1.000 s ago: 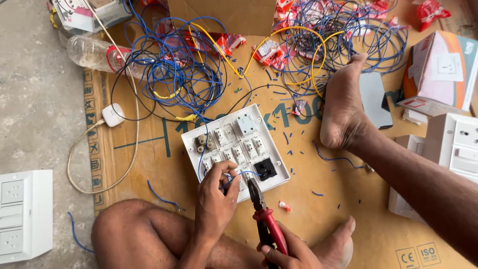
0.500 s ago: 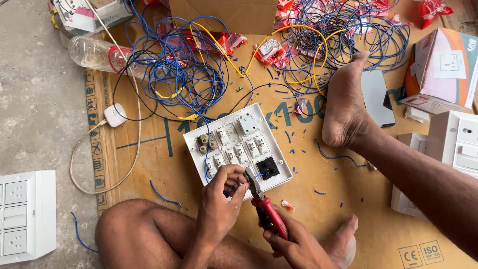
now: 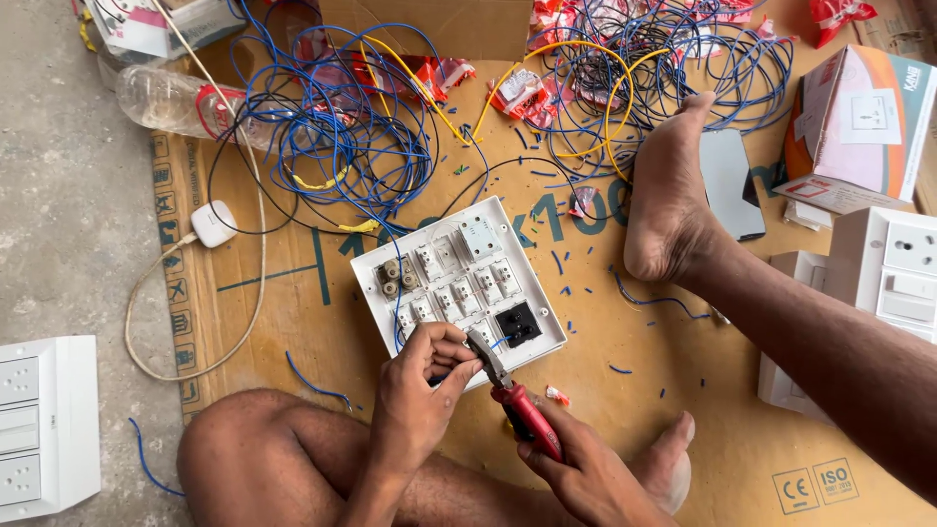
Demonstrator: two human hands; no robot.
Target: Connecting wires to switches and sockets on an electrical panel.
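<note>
A white switch plate (image 3: 459,283) lies back-up on brown cardboard (image 3: 293,293), with several switch modules and a black socket module (image 3: 518,323) fitted in it. My left hand (image 3: 422,390) pinches a short blue wire (image 3: 498,344) at the plate's near edge. My right hand (image 3: 586,473) holds red-handled pliers (image 3: 517,405), whose jaws meet the wire beside my left fingertips. Blue wire runs from the plate up to a tangled coil (image 3: 342,137).
My bare foot (image 3: 669,195) rests right of the plate, my knee (image 3: 244,459) at the bottom left. Finished white switch boxes (image 3: 44,425) (image 3: 893,268), a carton (image 3: 859,117), a plastic bottle (image 3: 171,98), a white charger (image 3: 213,222) and more wire coils (image 3: 664,68) surround the cardboard.
Both hands have shifted slightly up and right at the plate's near edge. The pliers' jaws have closed in on the blue wire beside my left fingers.
</note>
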